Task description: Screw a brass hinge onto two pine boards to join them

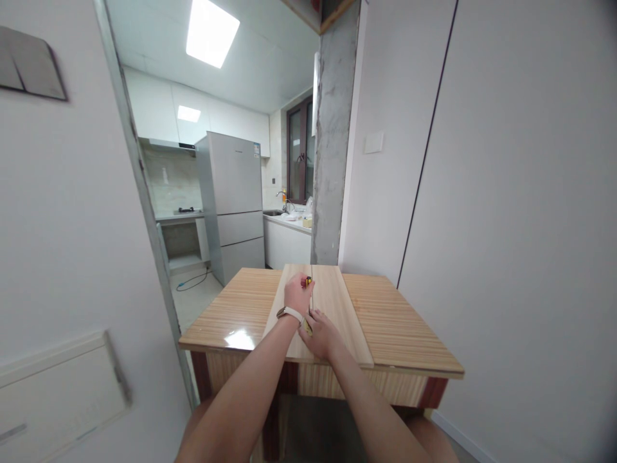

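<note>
Beneath the left hand (pixel 297 294), which pinches a small black-and-yellow tool (pixel 309 281), best keep the board (pixel 340 308) steady; the right hand (pixel 322 335) lies just nearer the body, its grip unclear.

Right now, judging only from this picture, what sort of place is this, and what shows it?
Probably a home, seen from a wooden table just outside its kitchen: the tall refrigerator, the sink and the white wall cabinets suggest so.

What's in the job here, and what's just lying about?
Apparently in the job:
- left hand, gripping a small yellow-and-black item
- right hand
- pale board
- table

Just around:
- fridge
- orange bottle
- blue cable end
</note>
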Demonstrator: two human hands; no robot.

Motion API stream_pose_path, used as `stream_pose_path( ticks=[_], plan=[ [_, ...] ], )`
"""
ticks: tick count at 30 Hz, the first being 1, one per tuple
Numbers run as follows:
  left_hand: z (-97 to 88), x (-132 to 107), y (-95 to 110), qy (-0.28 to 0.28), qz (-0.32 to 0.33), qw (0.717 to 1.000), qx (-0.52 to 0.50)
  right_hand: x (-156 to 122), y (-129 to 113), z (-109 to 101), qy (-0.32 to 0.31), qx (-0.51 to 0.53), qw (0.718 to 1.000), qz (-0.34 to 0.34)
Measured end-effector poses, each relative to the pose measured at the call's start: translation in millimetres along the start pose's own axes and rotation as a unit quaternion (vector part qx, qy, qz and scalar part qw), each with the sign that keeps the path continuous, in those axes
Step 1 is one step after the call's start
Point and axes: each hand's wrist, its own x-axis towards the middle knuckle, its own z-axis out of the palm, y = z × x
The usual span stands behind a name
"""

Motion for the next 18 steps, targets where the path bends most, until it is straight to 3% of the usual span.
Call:
stream_pose_path(
  ticks=[12,18],
  plan=[
    [-7.4,2.2,2.2,-0.021,-0.004,0.998,-0.053,1.4,3.3,2.9,-0.013,-0.003,1.0,-0.002],
    [-7.9,5.4,6.1,-0.036,-0.023,0.997,-0.066,0.8,5.8,7.1,0.018,0.005,1.0,-0.007]
  ],
)
